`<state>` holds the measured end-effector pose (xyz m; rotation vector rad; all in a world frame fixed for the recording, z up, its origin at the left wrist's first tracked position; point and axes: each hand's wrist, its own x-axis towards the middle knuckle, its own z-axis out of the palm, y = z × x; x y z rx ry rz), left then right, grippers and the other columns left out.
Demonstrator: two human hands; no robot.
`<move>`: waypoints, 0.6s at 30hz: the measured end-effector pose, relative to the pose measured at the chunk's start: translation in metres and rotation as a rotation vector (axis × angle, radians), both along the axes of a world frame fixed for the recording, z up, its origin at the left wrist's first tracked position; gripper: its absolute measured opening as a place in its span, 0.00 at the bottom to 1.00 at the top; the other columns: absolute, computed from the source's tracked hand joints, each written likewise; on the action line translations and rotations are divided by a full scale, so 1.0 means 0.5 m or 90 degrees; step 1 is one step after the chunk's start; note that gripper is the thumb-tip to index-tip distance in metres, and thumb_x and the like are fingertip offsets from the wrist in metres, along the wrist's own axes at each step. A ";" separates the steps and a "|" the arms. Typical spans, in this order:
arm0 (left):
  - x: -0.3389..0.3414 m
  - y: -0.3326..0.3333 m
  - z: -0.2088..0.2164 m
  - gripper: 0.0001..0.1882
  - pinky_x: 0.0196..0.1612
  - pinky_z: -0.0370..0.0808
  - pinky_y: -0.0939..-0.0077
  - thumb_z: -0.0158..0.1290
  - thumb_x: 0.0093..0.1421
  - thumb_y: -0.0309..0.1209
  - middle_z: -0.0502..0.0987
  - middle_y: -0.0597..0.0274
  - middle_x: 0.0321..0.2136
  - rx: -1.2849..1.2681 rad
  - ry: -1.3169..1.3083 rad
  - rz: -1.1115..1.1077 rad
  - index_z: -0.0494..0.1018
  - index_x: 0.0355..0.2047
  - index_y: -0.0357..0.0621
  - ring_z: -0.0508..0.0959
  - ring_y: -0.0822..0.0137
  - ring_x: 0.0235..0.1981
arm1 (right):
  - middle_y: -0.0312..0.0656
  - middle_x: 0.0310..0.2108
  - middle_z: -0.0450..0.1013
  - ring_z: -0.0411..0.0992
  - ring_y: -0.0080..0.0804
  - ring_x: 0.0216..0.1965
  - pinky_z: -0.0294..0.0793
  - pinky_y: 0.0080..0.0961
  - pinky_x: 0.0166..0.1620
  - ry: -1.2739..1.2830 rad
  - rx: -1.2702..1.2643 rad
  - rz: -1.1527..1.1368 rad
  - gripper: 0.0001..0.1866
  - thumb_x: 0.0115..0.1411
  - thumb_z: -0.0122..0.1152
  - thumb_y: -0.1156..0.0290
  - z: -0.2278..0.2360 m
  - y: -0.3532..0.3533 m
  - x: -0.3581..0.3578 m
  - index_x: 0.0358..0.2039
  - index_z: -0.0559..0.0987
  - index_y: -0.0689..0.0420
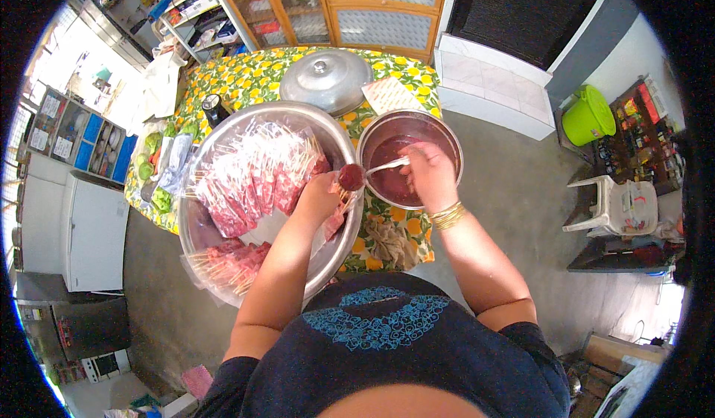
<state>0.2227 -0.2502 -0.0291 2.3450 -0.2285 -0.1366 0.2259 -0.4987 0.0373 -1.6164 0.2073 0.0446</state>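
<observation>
A person's right hand (428,172) grips the handle of a ladle (351,177), its bowl full of dark red liquid above the right rim of a wide metal basin (192,228). The ladle's long axis runs nearly sideways, bowl pointing left, handle rising slightly rightward over a metal pot (408,117) of similar liquid. Skewered raw meat (257,187) in clear plastic fills much of the basin; the left hand (322,198) closes around another skewer bundle (337,218).

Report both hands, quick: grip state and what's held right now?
Left hand: closed, holding skewers.
Right hand: closed, holding a ladle.
</observation>
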 end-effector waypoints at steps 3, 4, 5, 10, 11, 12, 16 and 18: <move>-0.012 -0.004 0.021 0.19 0.47 0.75 0.60 0.49 0.52 0.20 0.82 0.42 0.37 -0.015 0.000 0.019 0.78 0.45 0.39 0.82 0.46 0.42 | 0.44 0.24 0.76 0.73 0.33 0.21 0.71 0.29 0.24 -0.198 -0.172 0.072 0.09 0.67 0.53 0.71 0.000 0.060 -0.024 0.40 0.79 0.61; -0.017 -0.003 0.028 0.20 0.47 0.76 0.60 0.50 0.50 0.19 0.82 0.43 0.36 -0.032 0.001 0.023 0.78 0.45 0.39 0.82 0.46 0.42 | 0.47 0.26 0.76 0.74 0.39 0.23 0.72 0.33 0.27 -0.311 -0.238 0.085 0.09 0.67 0.53 0.71 -0.002 0.079 -0.035 0.40 0.79 0.62; -0.017 -0.002 0.035 0.21 0.46 0.76 0.60 0.50 0.49 0.18 0.82 0.43 0.36 -0.041 0.033 0.019 0.78 0.45 0.38 0.82 0.47 0.41 | 0.49 0.27 0.76 0.75 0.45 0.25 0.74 0.37 0.30 -0.409 -0.302 0.099 0.09 0.67 0.53 0.71 -0.003 0.092 -0.046 0.40 0.79 0.62; -0.025 0.004 0.057 0.22 0.42 0.77 0.63 0.51 0.47 0.15 0.83 0.48 0.32 -0.149 0.152 0.045 0.79 0.44 0.37 0.83 0.53 0.37 | 0.54 0.33 0.75 0.74 0.57 0.38 0.73 0.50 0.42 -0.380 -0.397 0.296 0.09 0.64 0.53 0.71 -0.003 0.108 -0.099 0.41 0.75 0.61; -0.029 0.003 0.060 0.22 0.41 0.77 0.65 0.51 0.47 0.14 0.83 0.49 0.31 -0.136 0.105 0.039 0.79 0.44 0.37 0.83 0.55 0.35 | 0.54 0.33 0.75 0.74 0.57 0.38 0.73 0.50 0.42 -0.367 -0.409 0.324 0.09 0.64 0.52 0.71 -0.002 0.105 -0.104 0.42 0.74 0.61; -0.033 0.001 0.063 0.22 0.40 0.77 0.67 0.50 0.47 0.14 0.83 0.50 0.31 -0.120 0.057 0.034 0.79 0.43 0.37 0.83 0.58 0.34 | 0.54 0.33 0.75 0.74 0.56 0.39 0.73 0.50 0.43 -0.389 -0.408 0.316 0.09 0.64 0.53 0.71 -0.002 0.103 -0.108 0.42 0.74 0.61; -0.036 -0.002 0.072 0.21 0.39 0.77 0.68 0.52 0.47 0.13 0.83 0.51 0.30 -0.169 0.109 0.049 0.79 0.43 0.37 0.83 0.60 0.33 | 0.54 0.34 0.75 0.73 0.56 0.40 0.72 0.50 0.44 -0.421 -0.407 0.310 0.09 0.63 0.53 0.71 -0.007 0.094 -0.111 0.41 0.75 0.61; -0.034 -0.002 0.071 0.20 0.40 0.77 0.65 0.53 0.48 0.16 0.83 0.50 0.31 -0.152 0.131 0.044 0.79 0.43 0.37 0.83 0.56 0.34 | 0.53 0.34 0.76 0.74 0.54 0.39 0.73 0.48 0.44 -0.410 -0.405 0.261 0.09 0.64 0.53 0.72 -0.014 0.090 -0.105 0.41 0.76 0.61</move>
